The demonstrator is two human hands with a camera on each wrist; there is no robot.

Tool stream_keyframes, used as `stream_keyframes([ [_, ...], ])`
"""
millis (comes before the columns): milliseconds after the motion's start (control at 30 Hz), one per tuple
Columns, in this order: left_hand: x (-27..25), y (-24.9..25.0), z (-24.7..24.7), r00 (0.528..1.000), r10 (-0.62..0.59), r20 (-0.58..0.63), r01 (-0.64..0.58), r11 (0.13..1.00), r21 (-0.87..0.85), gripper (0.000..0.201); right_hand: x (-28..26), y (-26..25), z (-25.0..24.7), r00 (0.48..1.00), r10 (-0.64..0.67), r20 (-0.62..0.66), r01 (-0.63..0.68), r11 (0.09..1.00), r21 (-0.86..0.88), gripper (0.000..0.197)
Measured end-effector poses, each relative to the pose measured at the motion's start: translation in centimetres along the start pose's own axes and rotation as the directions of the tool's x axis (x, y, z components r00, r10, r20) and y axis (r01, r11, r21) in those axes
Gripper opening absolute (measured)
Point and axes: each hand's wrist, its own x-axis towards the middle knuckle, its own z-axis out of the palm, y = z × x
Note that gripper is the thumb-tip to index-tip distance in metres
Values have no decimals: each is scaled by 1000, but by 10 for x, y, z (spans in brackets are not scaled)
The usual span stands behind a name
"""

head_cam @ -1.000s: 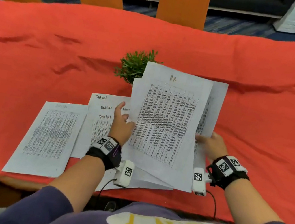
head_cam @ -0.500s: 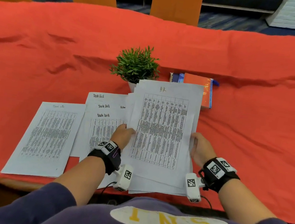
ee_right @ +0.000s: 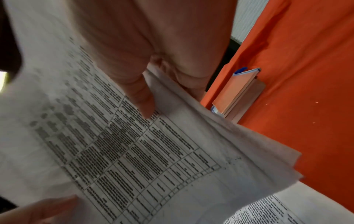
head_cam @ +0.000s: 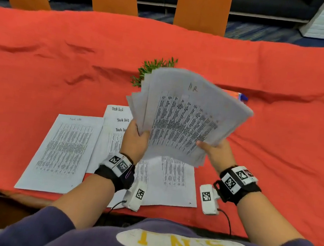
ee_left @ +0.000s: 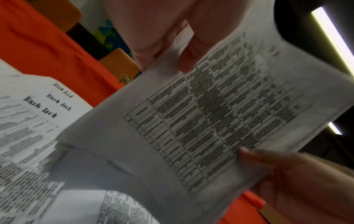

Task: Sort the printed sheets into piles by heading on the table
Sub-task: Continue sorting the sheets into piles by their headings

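Sheets (head_cam: 182, 121) light, floppy, fanning; left hand (head_cam: 135, 140) and right hand (head_cam: 216, 153) both pinch bottom edge; grip there.

Open red table (head_cam: 276, 160) lies to my right and at far left. Ahead, the plant (head_cam: 154, 67) and an orange book (ee_right: 235, 91) stand behind my raised stack (head_cam: 182, 121). Sheets (head_cam: 63, 150) cover the table below my hands.
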Motion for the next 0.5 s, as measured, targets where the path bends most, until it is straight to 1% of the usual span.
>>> stream_keyframes([
  [100, -6, -2, -4, 1000, 3, 17, -1, 996, -92, 43, -2, -2, 7, 1000, 1, -19, 0, 998, 63, 40],
  [167, -5, -4, -5, 1000, -5, 22, 8, 993, -115, 47, -2, -1, 11, 999, 25, -20, -23, 992, 122, 41],
  [267, -2, 0, -3, 1000, -16, 22, 18, 995, -96, 41, -3, -2, 20, 998, 54, -33, -47, 985, 169, 40],
  [367, 2, 3, -2, 1000, -5, 5, 5, 998, -56, 29, -3, -6, 30, 998, 35, -58, -24, 984, 179, 33],
  [433, 4, 6, -5, 1000, 8, -4, -8, 998, -67, 28, -4, -12, 33, 997, 8, -74, 4, 986, 169, 31],
  [500, 5, 7, -11, 1000, 23, -6, -23, 995, -93, 31, -7, -19, 31, 998, -18, -60, 28, 987, 161, 32],
])
